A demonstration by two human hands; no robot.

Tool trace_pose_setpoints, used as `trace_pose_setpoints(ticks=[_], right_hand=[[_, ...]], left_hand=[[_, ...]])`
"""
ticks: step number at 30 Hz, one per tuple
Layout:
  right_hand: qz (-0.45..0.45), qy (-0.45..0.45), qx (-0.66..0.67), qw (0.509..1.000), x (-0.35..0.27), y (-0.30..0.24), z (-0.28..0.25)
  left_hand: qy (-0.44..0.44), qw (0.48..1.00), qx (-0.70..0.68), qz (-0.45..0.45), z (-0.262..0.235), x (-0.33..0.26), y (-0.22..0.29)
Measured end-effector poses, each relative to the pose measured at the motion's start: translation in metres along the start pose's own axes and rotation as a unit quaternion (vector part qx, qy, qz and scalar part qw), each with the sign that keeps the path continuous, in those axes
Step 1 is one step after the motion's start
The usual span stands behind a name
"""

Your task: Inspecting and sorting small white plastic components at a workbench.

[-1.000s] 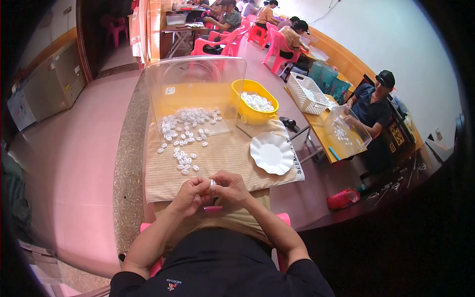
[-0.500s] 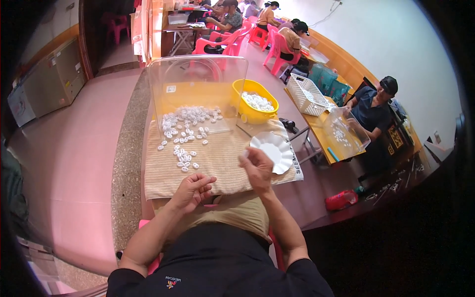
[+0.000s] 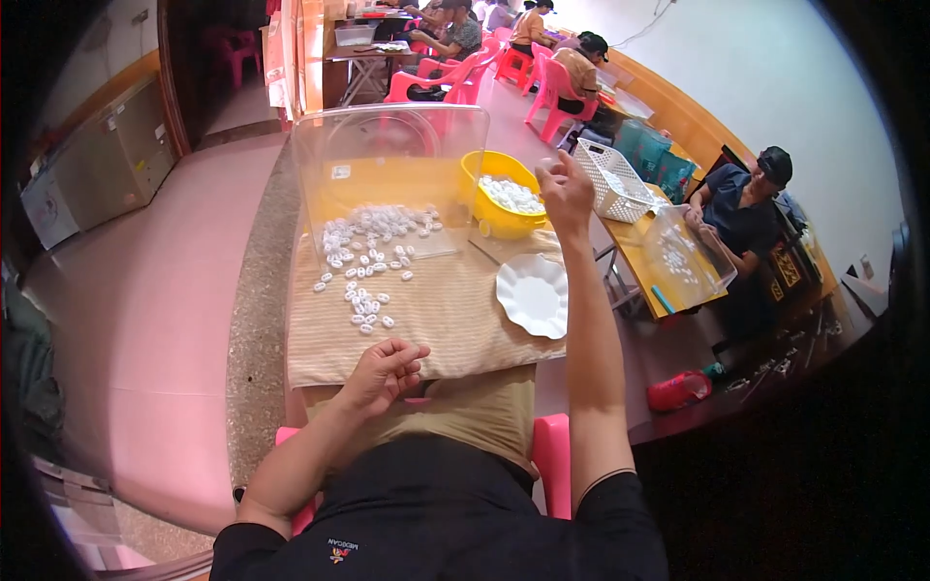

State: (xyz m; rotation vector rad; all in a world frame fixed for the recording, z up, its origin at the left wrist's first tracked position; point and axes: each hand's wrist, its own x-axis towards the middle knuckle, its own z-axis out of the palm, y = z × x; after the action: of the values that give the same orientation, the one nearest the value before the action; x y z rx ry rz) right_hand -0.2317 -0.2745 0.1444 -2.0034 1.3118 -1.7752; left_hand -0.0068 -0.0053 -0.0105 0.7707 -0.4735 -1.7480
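My right hand (image 3: 568,197) is raised at the right edge of the yellow basin (image 3: 468,175), fingers pinched on what looks like a small pale piece. White pieces (image 3: 511,197) fill the basin. Above the near edge of the striped towel (image 3: 455,320), my left hand (image 3: 384,373) is closed, thumb against fingertips; whatever they hold is too small to make out. Beyond it, loose white oval pieces (image 3: 364,302) with dark marks lie scattered on the towel. A larger heap (image 3: 383,221) lies by the clear plastic box (image 3: 389,112). To the right is a white scalloped dish (image 3: 534,296).
A thin dark stick (image 3: 483,253) lies between box and dish. On the right, a person (image 3: 741,208) handles pieces in another clear box (image 3: 683,259) on a wooden table, beside a white perforated basket (image 3: 610,184). People sit on pink chairs (image 3: 557,97) at the back.
My right hand has moved from above the dish, up and away to beside the yellow basin. My left hand has stayed almost in place. The view has shifted slightly.
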Motion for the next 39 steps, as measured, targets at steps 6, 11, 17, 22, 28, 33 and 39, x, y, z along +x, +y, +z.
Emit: trace_pose_setpoints(ticks=[6, 11, 17, 22, 28, 33, 39], right_hand=[[0.046, -0.071, -0.068, 0.994, -0.036, 0.033, 0.014], [0.042, -0.135, 0.051, 0.989, -0.115, 0.011, 0.004], [0.094, -0.217, 0.157, 0.959, -0.185, -0.014, -0.004], [0.097, -0.26, 0.153, 0.948, -0.199, -0.004, 0.009], [0.117, -0.263, 0.152, 0.945, -0.212, -0.005, 0.011], [-0.109, -0.266, 0.08, 0.955, -0.216, 0.007, 0.013], [0.053, -0.286, 0.091, 0.952, -0.215, 0.017, 0.009]], left_hand=[[0.026, 1.0, -0.012, 0.002, -0.003, -0.003, 0.004], [0.018, 1.0, -0.003, 0.003, 0.001, -0.003, 0.005], [0.016, 1.0, 0.002, 0.012, 0.0, 0.0, 0.005], [0.018, 1.0, 0.002, 0.018, -0.001, -0.004, 0.007], [0.007, 1.0, 0.01, 0.013, -0.005, -0.002, 0.003], [0.008, 1.0, 0.014, 0.006, -0.003, -0.002, 0.002], [0.011, 0.999, 0.036, 0.003, 0.002, 0.001, 0.0]])
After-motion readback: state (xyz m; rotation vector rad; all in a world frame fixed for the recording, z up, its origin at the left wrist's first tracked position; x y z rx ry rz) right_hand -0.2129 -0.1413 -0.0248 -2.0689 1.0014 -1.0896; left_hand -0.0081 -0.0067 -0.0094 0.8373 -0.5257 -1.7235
